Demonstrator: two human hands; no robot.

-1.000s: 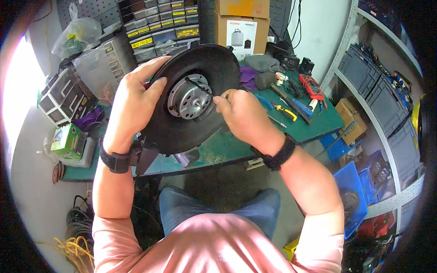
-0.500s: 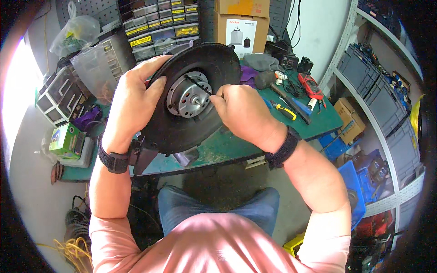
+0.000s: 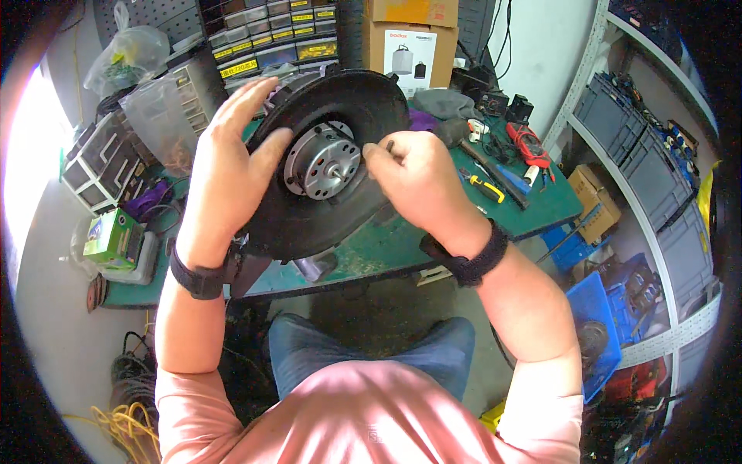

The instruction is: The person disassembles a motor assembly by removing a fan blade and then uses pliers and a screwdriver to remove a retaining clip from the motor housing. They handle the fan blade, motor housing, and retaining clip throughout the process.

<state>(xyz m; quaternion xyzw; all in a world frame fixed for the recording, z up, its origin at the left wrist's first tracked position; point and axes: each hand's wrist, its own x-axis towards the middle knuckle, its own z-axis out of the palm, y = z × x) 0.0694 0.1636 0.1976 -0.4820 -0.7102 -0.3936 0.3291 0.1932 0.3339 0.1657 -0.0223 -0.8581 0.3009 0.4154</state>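
Note:
A black round housing (image 3: 309, 232) with a wide rim is tilted up above the bench, its open face toward me. At its centre sits a silver motor (image 3: 326, 161) with a ring of holes and a short shaft. My left hand (image 3: 224, 170) holds the housing's left side, thumb on the front face and fingers stretched along the outer rim. My right hand (image 3: 421, 178) is closed just right of the motor. A thin dark rod, likely a hex key (image 3: 390, 145), shows at its curled fingers; the rest is hidden.
The green bench (image 3: 371, 251) carries a hammer (image 3: 487, 166), a yellow-handled tool (image 3: 487, 189) and a red multimeter (image 3: 528, 145) at right. Small drawers (image 3: 278, 46) and a cardboard box (image 3: 410, 58) stand behind. A green box (image 3: 114, 238) is at left; shelving (image 3: 641, 201) at right.
My right hand has drawn the dark rod away from the motor's edge, and its fingers have curled further. The left fingers have straightened along the rim; the housing has barely shifted.

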